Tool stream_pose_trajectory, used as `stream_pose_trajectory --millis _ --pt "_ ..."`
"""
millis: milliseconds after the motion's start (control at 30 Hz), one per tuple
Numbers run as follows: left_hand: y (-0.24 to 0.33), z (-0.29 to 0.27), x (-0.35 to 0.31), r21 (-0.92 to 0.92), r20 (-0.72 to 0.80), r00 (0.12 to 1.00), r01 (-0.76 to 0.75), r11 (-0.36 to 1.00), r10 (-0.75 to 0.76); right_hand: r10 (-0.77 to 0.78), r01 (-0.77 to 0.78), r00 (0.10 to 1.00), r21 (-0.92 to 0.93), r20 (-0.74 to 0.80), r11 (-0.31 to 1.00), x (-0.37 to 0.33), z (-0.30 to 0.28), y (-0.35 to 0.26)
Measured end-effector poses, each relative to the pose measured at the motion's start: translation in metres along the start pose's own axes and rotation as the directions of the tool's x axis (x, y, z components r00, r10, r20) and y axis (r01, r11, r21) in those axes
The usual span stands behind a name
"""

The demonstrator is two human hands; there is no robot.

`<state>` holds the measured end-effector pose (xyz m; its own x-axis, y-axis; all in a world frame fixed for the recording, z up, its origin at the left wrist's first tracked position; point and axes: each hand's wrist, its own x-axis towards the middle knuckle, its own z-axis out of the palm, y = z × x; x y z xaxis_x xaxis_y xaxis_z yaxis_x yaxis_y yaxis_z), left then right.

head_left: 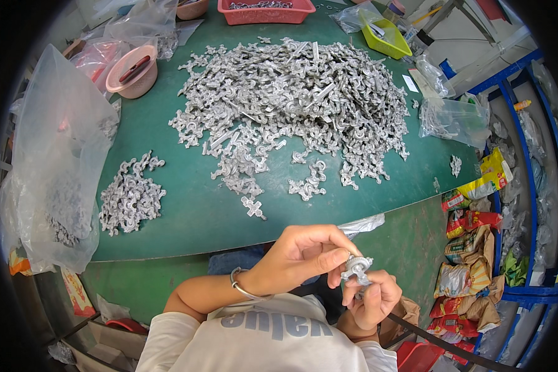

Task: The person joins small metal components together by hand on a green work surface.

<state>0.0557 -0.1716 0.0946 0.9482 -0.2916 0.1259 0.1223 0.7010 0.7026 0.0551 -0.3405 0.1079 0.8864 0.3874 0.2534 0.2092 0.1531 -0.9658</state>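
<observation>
In front of my chest, just off the table's near edge, both hands meet at a small silver-grey metal casting (357, 266). My left hand (310, 255) pinches it between thumb and fingers from the left. Fingers of my right hand (373, 299) are closed below it, where another bit of grey metal shows; whether it is the same part I cannot tell. A large heap of similar castings (297, 93) covers the middle of the green table (186, 229). One cross-shaped casting (253, 208) lies apart at the heap's near side. A smaller pile (131, 195) sits at the left.
Clear plastic bags (56, 155) line the left edge, beside a pink bowl (132, 74) holding a red-handled tool. A red tray (266, 13) and a yellow-green tray (385, 37) stand at the back. Right of the table is a blue rack (522, 130) with colourful packets.
</observation>
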Motion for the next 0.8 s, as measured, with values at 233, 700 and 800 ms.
stream_pose_trajectory --millis 233,700,800 --pt "-0.001 0.0 0.001 0.001 -0.002 1.0 0.015 1.0 -0.015 0.003 -0.002 1.0 -0.025 0.002 1.0 -0.001 -0.002 0.001" --pt "-0.014 -0.014 -0.005 -0.035 -0.236 0.972 0.003 0.999 -0.011 0.172 -0.168 0.984 -0.079 0.047 0.983 0.015 0.016 0.016" --pt "-0.011 -0.033 -0.027 0.082 -0.354 0.934 -0.016 0.997 0.044 0.274 -0.265 0.953 -0.085 0.13 0.96 0.022 0.027 0.031"
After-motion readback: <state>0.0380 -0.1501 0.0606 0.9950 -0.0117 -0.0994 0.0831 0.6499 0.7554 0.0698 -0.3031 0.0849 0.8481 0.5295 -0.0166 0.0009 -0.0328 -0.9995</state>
